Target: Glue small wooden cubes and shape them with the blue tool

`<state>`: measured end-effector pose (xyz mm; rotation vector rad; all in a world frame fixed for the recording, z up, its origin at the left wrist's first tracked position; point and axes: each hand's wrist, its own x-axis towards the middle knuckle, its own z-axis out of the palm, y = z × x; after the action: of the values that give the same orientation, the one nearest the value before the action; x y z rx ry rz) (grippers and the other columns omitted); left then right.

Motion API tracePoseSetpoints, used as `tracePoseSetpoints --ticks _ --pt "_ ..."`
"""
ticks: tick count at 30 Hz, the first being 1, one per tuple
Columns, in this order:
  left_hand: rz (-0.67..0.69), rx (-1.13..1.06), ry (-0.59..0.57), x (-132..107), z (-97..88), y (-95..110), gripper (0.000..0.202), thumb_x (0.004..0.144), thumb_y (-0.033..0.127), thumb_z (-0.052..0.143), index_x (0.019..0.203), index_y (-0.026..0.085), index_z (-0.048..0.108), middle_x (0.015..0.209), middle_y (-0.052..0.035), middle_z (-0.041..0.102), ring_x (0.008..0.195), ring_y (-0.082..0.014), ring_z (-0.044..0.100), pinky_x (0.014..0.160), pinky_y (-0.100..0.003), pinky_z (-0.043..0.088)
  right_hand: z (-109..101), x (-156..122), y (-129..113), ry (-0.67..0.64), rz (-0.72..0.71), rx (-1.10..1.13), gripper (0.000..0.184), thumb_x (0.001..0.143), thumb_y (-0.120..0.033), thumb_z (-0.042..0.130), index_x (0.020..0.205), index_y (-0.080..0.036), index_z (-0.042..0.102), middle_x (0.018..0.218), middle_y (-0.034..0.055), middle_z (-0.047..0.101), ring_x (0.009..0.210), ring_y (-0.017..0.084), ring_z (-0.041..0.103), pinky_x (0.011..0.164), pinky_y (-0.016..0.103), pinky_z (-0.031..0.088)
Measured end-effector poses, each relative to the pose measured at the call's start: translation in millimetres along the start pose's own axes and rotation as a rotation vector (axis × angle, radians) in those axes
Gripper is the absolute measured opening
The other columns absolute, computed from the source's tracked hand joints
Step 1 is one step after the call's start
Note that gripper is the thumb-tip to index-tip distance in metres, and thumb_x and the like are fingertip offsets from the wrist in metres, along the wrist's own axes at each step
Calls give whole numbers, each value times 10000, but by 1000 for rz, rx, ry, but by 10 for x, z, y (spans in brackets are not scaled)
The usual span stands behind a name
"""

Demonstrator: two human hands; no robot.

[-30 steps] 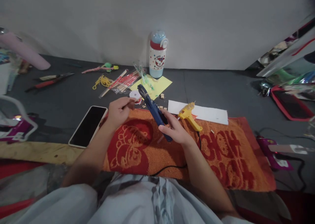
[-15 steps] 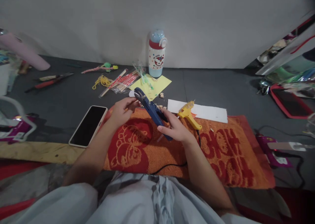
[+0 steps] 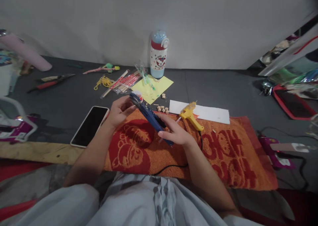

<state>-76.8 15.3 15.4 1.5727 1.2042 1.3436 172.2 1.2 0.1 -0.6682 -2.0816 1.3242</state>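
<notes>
1. Orange towel (image 3: 223,159) lies nearest, on the dark floor.
2. Right hand (image 3: 175,133) is clenched around the handles of a blue cutter (image 3: 149,115), which is held tilted above the towel.
3. Left hand (image 3: 120,110) curls at the cutter's head, touching it; whether it grasps anything cannot be told.
4. Phone (image 3: 89,126) lies left of the towel, and a glue gun (image 3: 190,115) lies near the right hand.
5. Bottle (image 3: 158,55) stands upright by the wall.

Blue tool (image 3: 149,115) rear hidden under right hand (image 3: 175,133)

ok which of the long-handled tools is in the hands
The blue-handled tool, gripped by the right hand, left hand at its tip; the red-handled one lies untouched on the floor, far left.
</notes>
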Motion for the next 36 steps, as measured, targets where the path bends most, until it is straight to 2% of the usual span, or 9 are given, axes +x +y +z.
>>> tracePoseSetpoints --ticks 4,7,10,12,16,21,26,30,36 --pt "1 1 -24 8 18 -19 499 675 609 714 923 177 683 866 -85 717 776 -206 682 681 -311 562 11 -1 11 42 18 -54 715 839 -612 521 1388 -166 415 1368 145 535 1255 305 518 1066 458 411" --pt "15 72 30 12 64 -40 426 714 570 689 833 162 660 746 -55 687 686 -167 655 647 -278 543 10 7 11 133 77 -188 715 824 -590 554 1367 -148 411 1336 184 535 1225 329 521 1051 505 404" --pt "24 196 121 2 119 -30 247 746 409 671 752 164 641 663 -17 660 619 -129 621 610 -238 510 9 21 -4 191 116 -282 724 818 -572 563 1357 -120 393 1309 223 532 1216 351 511 1036 542 395" --pt "32 270 139 -12 147 -7 126 757 285 621 747 164 651 654 -5 666 614 -118 618 619 -226 503 16 29 -14 204 122 -309 724 819 -579 555 1349 -114 391 1296 231 534 1205 356 513 1025 548 400" --pt "48 364 168 -35 168 21 163 743 174 533 801 160 684 725 -5 709 674 -121 643 666 -221 509 40 35 -33 223 143 -333 725 822 -599 538 1337 -111 391 1296 231 530 1212 355 505 1038 537 391" --pt "14 413 166 -33 153 25 191 743 165 515 803 163 696 712 1 713 691 -120 654 671 -206 503 34 38 -39 228 155 -315 706 827 -593 531 1319 -102 402 1267 221 548 1186 344 528 1023 522 410" --pt "-32 281 92 7 110 81 155 759 241 562 772 157 692 630 -3 683 611 -122 640 645 -218 511 -5 24 -5 179 113 -233 681 828 -588 532 1303 -112 423 1278 204 551 1189 331 535 1023 501 421" --pt "-53 231 112 30 91 104 161 752 289 595 729 151 675 610 -15 676 565 -124 628 595 -220 511 -6 16 17 157 115 -208 657 829 -572 548 1300 -129 435 1288 190 550 1192 326 534 1028 503 419" --pt "21 388 155 -10 134 95 155 755 237 578 785 151 704 686 -14 717 624 -124 661 633 -213 521 20 29 23 170 107 -202 628 851 -565 527 1303 -136 441 1269 181 566 1161 321 547 1009 505 432"
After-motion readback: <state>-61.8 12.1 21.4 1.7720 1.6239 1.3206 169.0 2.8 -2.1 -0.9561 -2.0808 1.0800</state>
